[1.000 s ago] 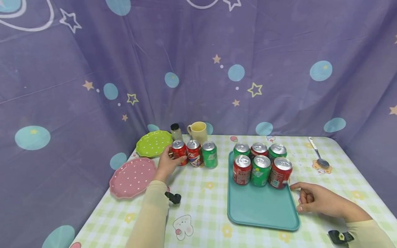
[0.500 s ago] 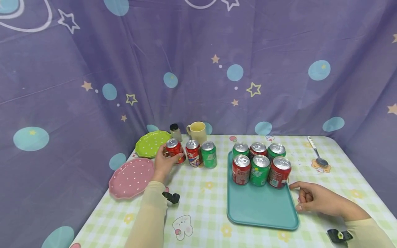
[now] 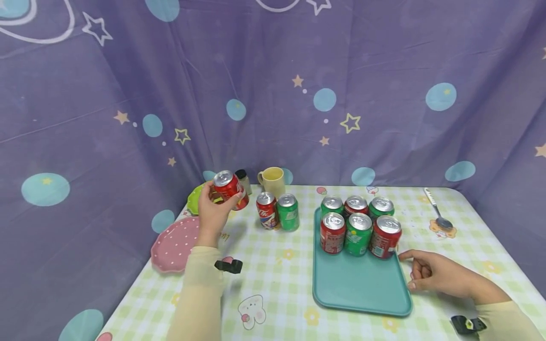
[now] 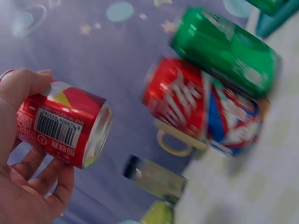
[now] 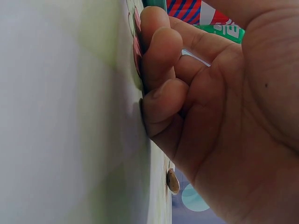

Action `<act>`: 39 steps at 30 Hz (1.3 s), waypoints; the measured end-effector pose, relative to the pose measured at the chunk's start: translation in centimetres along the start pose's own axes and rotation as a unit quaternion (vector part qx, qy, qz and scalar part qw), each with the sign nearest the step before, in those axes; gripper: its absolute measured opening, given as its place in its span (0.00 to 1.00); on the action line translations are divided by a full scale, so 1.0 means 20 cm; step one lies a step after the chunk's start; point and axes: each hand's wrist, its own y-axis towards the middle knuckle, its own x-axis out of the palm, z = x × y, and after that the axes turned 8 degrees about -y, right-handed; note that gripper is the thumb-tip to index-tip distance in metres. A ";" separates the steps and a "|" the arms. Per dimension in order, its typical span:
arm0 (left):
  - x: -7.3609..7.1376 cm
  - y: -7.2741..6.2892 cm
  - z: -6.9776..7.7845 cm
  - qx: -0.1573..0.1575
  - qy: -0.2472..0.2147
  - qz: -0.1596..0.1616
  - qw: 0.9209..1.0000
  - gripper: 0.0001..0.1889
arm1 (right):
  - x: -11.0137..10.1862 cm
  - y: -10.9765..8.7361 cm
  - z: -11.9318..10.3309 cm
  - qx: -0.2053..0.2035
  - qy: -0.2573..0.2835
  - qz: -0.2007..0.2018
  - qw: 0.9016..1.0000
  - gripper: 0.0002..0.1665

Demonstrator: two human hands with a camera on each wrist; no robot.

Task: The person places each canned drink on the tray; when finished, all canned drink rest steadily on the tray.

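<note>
My left hand [image 3: 212,214] holds a red soda can [image 3: 231,192], tilted and raised off the table, thumb on one side and fingers on the other. The left wrist view shows the barcode on this can [image 4: 60,123]. To its right stand a red-and-blue soda can [image 3: 267,214] and a green soda can [image 3: 288,215], side by side on the cloth. My right hand [image 3: 441,274] rests at the right edge of a teal tray [image 3: 360,286], index finger and thumb at its rim, the other fingers loosely curled. Several red and green cans [image 3: 358,239] stand in two rows on the tray.
A pink dotted plate [image 3: 176,246] and a green dotted plate [image 3: 194,199] lie at the left. Behind the loose cans are a black-lidded jar [image 3: 244,182] and a yellow mug [image 3: 273,180]. A spoon [image 3: 441,220] lies at the far right.
My left hand has lifted the red can from beside the red-and-blue one and moved it up and left, tilting it. The right hand and tray have stayed in place.
</note>
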 end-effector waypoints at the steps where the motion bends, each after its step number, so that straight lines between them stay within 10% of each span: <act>1: 0.01 -0.01 0.05 0.005 -0.005 -0.003 1.000 0.34 | 0.00 0.00 0.00 0.000 0.001 -0.001 1.000 0.36; 5: 0.04 -0.06 0.22 0.026 -0.018 -0.018 0.999 0.33 | 0.00 0.00 0.00 0.003 0.004 -0.005 1.000 0.36; 10: 0.08 -0.07 0.27 0.056 -0.027 -0.060 0.996 0.33 | 0.00 0.00 0.01 -0.001 0.001 -0.004 1.000 0.36; 18: 0.25 -0.21 0.38 0.108 -0.031 -0.190 0.975 0.33 | 0.00 -0.01 0.00 -0.002 -0.001 -0.003 1.000 0.35; 25: 0.43 -0.36 0.39 0.077 -0.049 -0.285 0.954 0.35 | 0.00 0.00 0.00 0.001 -0.002 -0.005 1.000 0.36; 39: 0.78 -0.67 0.28 0.013 -0.016 -0.373 0.927 0.36 | 0.00 0.00 -0.02 0.002 -0.006 -0.002 1.000 0.36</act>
